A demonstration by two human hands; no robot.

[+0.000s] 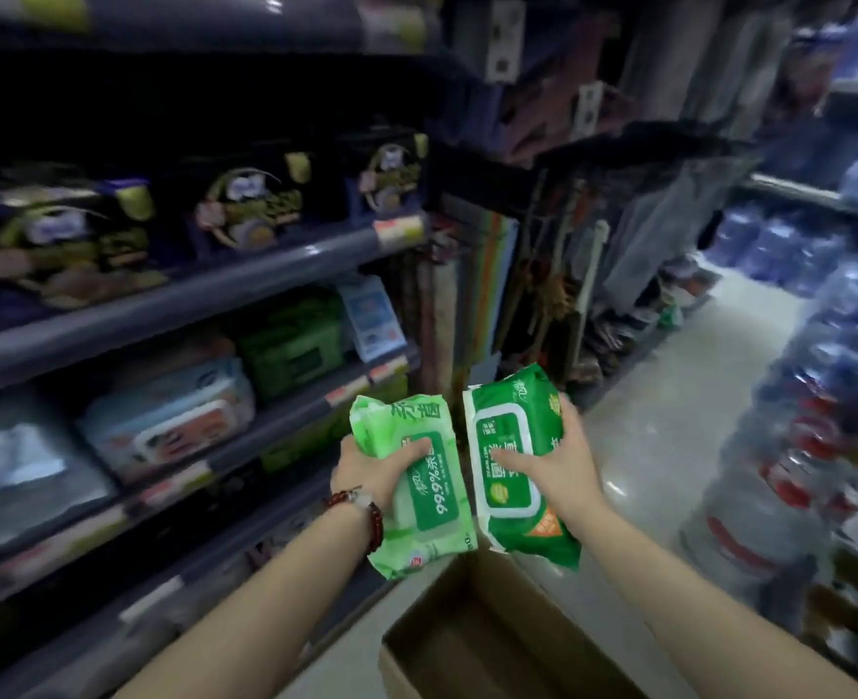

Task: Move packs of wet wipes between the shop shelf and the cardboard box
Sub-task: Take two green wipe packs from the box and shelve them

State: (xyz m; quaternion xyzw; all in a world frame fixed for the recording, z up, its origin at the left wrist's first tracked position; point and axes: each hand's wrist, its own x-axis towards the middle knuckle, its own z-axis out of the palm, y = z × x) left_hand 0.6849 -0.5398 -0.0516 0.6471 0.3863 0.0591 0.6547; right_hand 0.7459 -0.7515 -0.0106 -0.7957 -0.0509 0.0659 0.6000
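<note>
Green wipe packs above the cardboard box (472,643), my left hand (374,471) clamped one (416,489), right hand (560,464) another (517,461), box's near end cut off.

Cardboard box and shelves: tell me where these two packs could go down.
The cardboard box below both hands shows a bare floor between its walls. The shelf tier beside the left hand is crowded with packs; only a dark gap under it looks free. The floor aisle at right is bare.
</note>
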